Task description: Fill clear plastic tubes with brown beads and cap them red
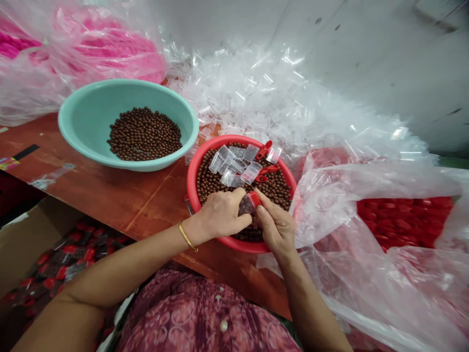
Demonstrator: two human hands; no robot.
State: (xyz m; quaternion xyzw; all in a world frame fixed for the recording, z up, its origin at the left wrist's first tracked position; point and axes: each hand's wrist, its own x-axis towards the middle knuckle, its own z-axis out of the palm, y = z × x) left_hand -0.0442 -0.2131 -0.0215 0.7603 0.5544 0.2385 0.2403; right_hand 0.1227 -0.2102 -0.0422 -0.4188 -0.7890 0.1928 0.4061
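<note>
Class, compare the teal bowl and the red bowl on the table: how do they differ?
The teal bowl is pale, the red bowl bright. The teal bowl holds only brown balls; the red bowl also holds clear plastic tubes. Both hold brown balls and stand on the wooden table.

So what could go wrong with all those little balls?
The small clear tube with a red cap, held between the left hand and right hand, might slip into the brown balls heaped in the red basin. Balls could roll over its rim, and the loose clear tubes on top could slide off.
</note>
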